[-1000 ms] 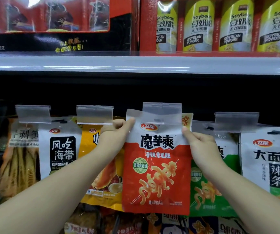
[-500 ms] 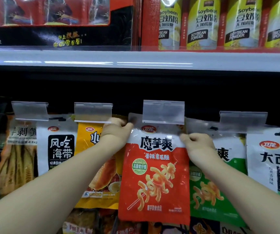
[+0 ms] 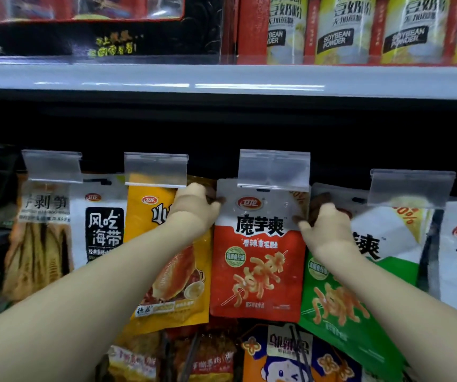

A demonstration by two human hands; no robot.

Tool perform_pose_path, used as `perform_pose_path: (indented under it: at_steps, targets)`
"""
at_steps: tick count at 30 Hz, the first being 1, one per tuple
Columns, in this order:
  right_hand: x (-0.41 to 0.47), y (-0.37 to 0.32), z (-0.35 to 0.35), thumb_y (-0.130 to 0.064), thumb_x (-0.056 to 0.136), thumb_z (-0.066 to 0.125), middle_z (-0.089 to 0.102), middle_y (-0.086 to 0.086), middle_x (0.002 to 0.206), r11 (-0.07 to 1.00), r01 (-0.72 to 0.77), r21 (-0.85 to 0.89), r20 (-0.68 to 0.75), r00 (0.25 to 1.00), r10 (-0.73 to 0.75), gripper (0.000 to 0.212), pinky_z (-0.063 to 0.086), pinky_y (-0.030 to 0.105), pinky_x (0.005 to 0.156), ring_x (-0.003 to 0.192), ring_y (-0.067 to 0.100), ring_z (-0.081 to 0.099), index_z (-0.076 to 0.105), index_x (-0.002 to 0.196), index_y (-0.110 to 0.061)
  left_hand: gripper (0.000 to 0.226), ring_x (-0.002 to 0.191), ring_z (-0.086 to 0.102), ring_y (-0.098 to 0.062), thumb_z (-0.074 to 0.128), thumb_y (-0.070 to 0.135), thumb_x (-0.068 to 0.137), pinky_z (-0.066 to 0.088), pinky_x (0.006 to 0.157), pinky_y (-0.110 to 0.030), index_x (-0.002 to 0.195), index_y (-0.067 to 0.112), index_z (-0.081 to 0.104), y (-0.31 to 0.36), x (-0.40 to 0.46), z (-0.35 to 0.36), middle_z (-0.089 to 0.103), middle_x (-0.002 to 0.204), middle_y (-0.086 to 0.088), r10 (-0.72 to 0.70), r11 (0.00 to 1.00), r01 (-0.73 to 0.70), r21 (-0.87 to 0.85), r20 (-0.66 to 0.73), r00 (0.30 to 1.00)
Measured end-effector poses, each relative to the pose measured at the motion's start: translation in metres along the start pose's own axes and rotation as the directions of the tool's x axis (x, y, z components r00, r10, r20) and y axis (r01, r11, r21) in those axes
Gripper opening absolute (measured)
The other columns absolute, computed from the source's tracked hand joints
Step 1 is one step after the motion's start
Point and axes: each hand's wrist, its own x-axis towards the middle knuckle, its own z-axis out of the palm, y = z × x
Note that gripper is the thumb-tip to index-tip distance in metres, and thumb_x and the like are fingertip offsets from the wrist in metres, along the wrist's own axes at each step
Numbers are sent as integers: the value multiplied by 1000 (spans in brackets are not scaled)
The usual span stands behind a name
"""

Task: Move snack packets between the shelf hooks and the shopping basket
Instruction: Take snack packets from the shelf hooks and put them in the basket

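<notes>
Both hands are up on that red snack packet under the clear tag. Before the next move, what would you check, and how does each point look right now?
1. Left hand grips the red packet at its top left edge: ok.
2. Right hand pinches its top right edge: ok.
3. Packet top sits under the clear tag holder: ok.
4. Packet hole seated on the hook: cannot tell, the holder hides it.
5. Packet hangs straight between the yellow packet and green packet: ok.
6. Basket within reach: cannot tell, out of view.
</notes>
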Motion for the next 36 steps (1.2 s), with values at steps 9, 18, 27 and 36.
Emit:
perform_pose_path:
  at_steps: [9, 18, 27, 36]
  targets:
    - [-28, -12, 0, -14, 91, 57, 28, 13, 123, 868, 238, -436, 21, 967, -254, 36, 41, 35, 76, 119, 30, 32, 43, 125, -13, 19, 78, 64, -18, 60, 40, 90, 52, 60, -28, 92, 23, 69, -34, -29, -33, 68, 81, 4, 129, 987, -129, 96, 8, 992]
    - [-106, -81, 9, -34, 98, 38, 56, 7, 119, 601, 621, -503, 253, 771, -585, 32, 45, 36, 83, 113, 29, 52, 48, 121, -13, 29, 79, 64, -22, 46, 47, 96, 38, 52, -24, 101, 27, 66, -92, -87, -135, 70, 88, 2, 233, 765, -232, 601, 77, 969]
    - [-231, -210, 70, -31, 100, 35, 56, 7, 107, 400, 887, -229, 381, 460, -802, 25, 37, 33, 61, 99, 30, 56, 48, 111, -13, 28, 75, 61, -26, 46, 48, 94, 41, 57, -27, 97, 28, 65, -197, -196, -298, 62, 78, 1, -69, 639, 20, 769, 32, 997]
    - [-412, -283, 189, -29, 100, 37, 54, 9, 115, 163, 973, 165, 500, 60, -864, 26, 40, 38, 69, 105, 30, 54, 47, 117, -12, 28, 71, 58, -28, 45, 44, 95, 39, 57, -24, 91, 24, 64, -341, -376, -380, 64, 84, -2, -507, 347, 343, 873, -133, 851]
